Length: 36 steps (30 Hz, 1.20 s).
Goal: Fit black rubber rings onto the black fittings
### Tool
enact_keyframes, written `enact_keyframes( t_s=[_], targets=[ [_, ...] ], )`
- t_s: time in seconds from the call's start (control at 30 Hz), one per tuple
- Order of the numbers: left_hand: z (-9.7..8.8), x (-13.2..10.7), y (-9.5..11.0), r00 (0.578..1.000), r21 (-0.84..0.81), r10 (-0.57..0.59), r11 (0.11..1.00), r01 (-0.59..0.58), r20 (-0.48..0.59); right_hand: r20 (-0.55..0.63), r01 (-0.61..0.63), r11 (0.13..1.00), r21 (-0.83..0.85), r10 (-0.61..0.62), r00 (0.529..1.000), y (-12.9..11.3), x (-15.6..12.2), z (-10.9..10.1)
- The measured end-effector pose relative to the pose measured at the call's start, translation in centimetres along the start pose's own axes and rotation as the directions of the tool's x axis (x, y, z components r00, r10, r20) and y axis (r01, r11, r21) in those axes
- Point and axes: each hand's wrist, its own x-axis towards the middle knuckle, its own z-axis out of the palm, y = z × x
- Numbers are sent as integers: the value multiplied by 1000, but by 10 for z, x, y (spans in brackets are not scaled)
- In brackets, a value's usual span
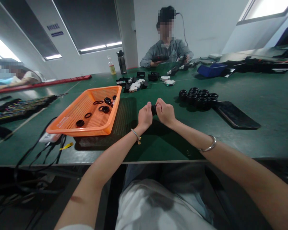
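Note:
Between my two hands is a small black round part (154, 110), mostly covered by the fingers. My left hand (145, 115) is closed on its left side, and my right hand (165, 112) grips it from the right. To the left stands an orange basket (103, 130) with several black rings and round caps lying in it, among them a black ring (88, 115) and a black cap (80, 123). On the right, several black ring-shaped parts (202, 103) sit grouped together on the green table (266, 140).
A phone (237, 115) lies right of the black parts. Black and white pieces (136, 85) are piled farther back. Cables and a power strip (50, 137) rest by the basket. Opposite sits a person (166, 51); another person (26, 76) is far left. Bottles (121, 62) stand behind.

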Motion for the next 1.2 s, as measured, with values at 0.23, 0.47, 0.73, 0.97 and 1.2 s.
enact_keyframes(
  t_s=[0.23,0.47,0.73,0.97,1.2],
  targets=[
    [6,6,-12,979,-192,-181,962,195,91,133,-19,994,109,4,991,16,6,-2],
    [-3,8,-10,971,-260,-210,937,234,116,445,-258,892,372,72,893,35,16,-5],
    [-12,6,-9,994,-48,82,996,-79,77,511,-105,930,353,-98,854,39,15,-15],
    [-5,9,-17,981,-310,101,950,-46,163,286,-79,978,194,21,958,43,22,-17],
    [-5,7,-18,983,-182,77,982,-46,168,81,-275,932,-237,301,950,85,30,-24]
  ],
)
